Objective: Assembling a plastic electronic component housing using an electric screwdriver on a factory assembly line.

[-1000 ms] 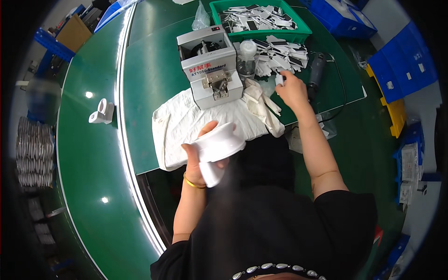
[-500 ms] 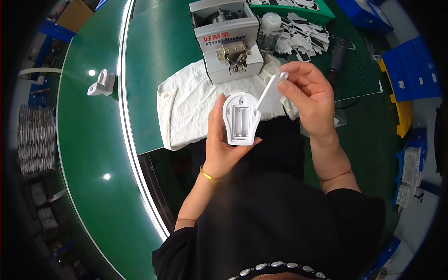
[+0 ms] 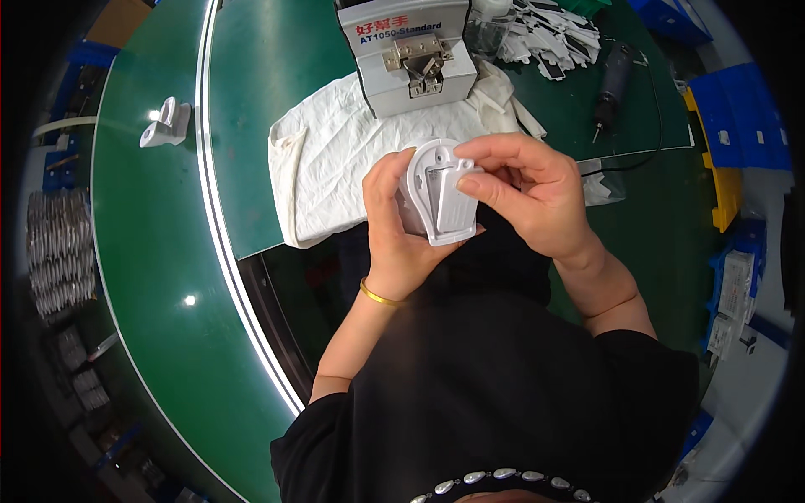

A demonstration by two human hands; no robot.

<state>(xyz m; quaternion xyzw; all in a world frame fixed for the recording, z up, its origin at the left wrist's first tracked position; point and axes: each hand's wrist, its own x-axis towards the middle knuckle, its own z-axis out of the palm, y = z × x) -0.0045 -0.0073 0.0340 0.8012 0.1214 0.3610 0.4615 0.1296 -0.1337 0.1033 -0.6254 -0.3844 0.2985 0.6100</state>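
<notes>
In front of the boxy light-grey machine (image 3: 411,63), the left hand (image 3: 396,243) grasps a white rounded plastic housing (image 3: 422,191); the right hand (image 3: 537,197) pinches a flat white plastic cover (image 3: 457,204), askew over the housing's recess. Crumpled white cloth (image 3: 331,159) lies beneath the machine.

Smooth white plastic, wrinkled cloth (image 3: 331,155), glossy green worktop (image 3: 159,210).
The battery cover (image 3: 457,205) and housing (image 3: 442,156) look like satin-finish plastic; far, the bench machine (image 3: 394,102) has smooth, painted-looking panels and a shiny bare-metal clamp (image 3: 415,54); near left, the bangle (image 3: 380,295) is polished, gold-coloured metal.
</notes>
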